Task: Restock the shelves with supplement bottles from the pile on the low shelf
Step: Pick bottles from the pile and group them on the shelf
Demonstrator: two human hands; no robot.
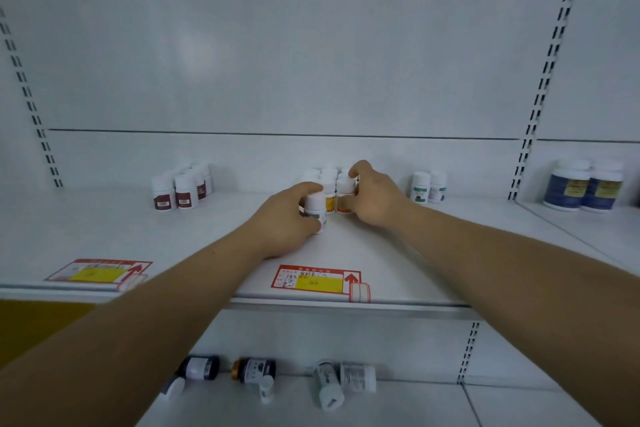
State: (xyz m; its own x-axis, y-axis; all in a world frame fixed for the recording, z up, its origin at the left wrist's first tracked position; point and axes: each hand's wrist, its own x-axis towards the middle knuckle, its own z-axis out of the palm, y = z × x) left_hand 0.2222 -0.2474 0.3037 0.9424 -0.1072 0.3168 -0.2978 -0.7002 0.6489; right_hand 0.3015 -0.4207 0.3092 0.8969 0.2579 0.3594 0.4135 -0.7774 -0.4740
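Both arms reach onto the white upper shelf (pixel 398 263). My left hand (pixel 282 222) grips a small white bottle with a green-edged label (pixel 316 206), standing upright at the front left of a cluster of white bottles with yellow-orange labels (pixel 329 184). My right hand (pixel 372 198) holds the front right bottle of that cluster (pixel 344 189), thumb at its cap and fingers round its side. Below, on the low shelf (pixel 415 406), several bottles lie on their sides: two dark ones (pixel 254 370) and white ones (pixel 327 385).
A group of white bottles with dark red labels (pixel 181 189) stands to the left, two green-labelled bottles (pixel 428 187) to the right. Large blue-labelled jars (pixel 583 187) occupy the neighbouring bay. Red-and-yellow price tags (pixel 317 281) lie on the shelf front. Slotted uprights (pixel 540 80) flank the bay.
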